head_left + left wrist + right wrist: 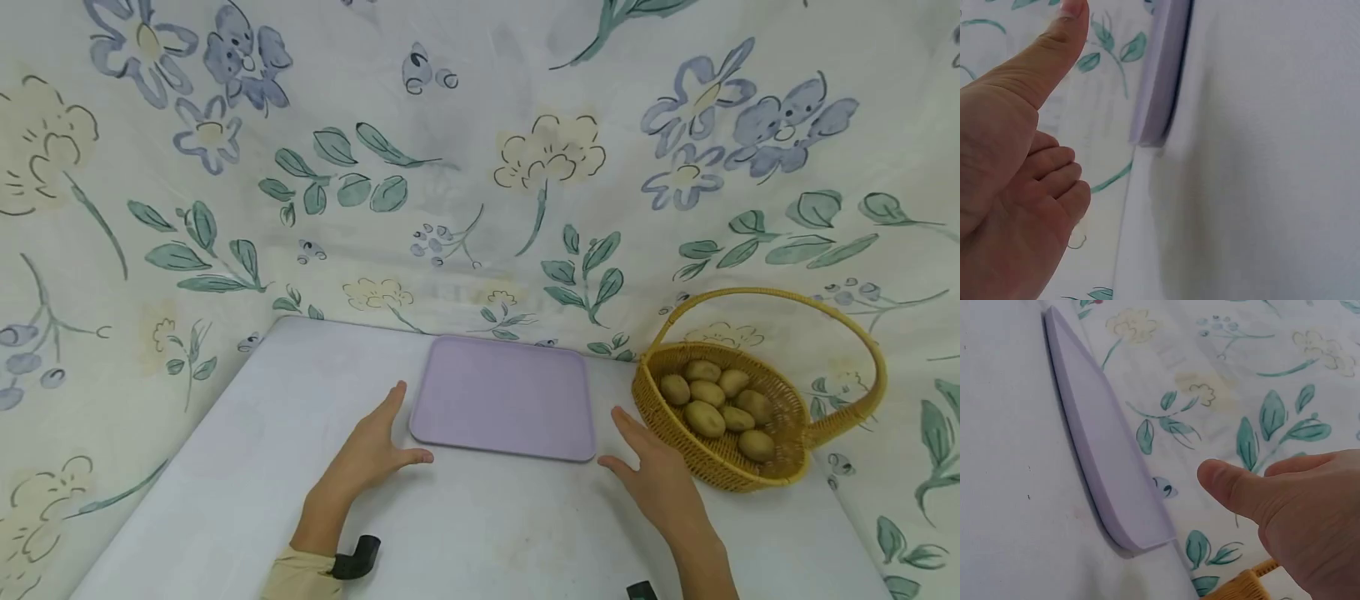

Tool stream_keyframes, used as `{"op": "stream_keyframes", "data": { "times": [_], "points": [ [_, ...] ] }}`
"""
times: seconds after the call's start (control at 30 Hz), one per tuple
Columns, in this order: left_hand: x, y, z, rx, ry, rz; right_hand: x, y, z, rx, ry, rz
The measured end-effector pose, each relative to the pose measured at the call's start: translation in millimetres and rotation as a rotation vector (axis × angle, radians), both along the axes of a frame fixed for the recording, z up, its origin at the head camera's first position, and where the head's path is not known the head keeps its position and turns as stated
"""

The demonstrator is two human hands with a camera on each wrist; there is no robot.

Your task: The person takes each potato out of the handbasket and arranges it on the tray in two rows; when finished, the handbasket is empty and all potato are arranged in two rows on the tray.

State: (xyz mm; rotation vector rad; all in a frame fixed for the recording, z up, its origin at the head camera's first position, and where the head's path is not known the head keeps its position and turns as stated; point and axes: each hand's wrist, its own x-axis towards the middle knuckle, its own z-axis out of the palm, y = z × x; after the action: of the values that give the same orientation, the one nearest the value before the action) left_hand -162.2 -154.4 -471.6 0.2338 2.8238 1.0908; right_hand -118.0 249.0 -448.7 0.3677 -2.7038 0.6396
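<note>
A shallow lilac tray [504, 398] lies flat at the back of the white table, with nothing on it. Just off its left side is my left hand [375, 450], thumb and fingers spread apart and holding nothing. My right hand [656, 475] is off the tray's right front corner, thumb apart from the fingers, also holding nothing. In the left wrist view, a gap shows between the left hand [1016, 175] and the tray's edge [1160, 81]. The right wrist view likewise has the right hand [1297, 506] apart from the tray [1110, 456].
A yellow wicker basket [720, 475] with a tall handle stands at the table's right, beyond my right hand. Several potatoes [705, 418] lie inside it. Floral cloth [465, 167] hangs behind the white table [480, 517]. A black strap piece [358, 557] is at my left wrist.
</note>
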Motion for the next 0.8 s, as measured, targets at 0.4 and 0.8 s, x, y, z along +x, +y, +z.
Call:
{"op": "stream_keyframes", "data": {
  "times": [0.4,0.8],
  "points": [
    [-10.4,-2.0,-22.8,0.079,-0.003,0.057,-4.6,7,-3.0,-0.048,0.143,-0.002],
    [-24.5,1.6,-43.7,0.143,-0.042,0.052,-12.0,31,15.9,-0.239,0.033,-0.097]
  ]
}}
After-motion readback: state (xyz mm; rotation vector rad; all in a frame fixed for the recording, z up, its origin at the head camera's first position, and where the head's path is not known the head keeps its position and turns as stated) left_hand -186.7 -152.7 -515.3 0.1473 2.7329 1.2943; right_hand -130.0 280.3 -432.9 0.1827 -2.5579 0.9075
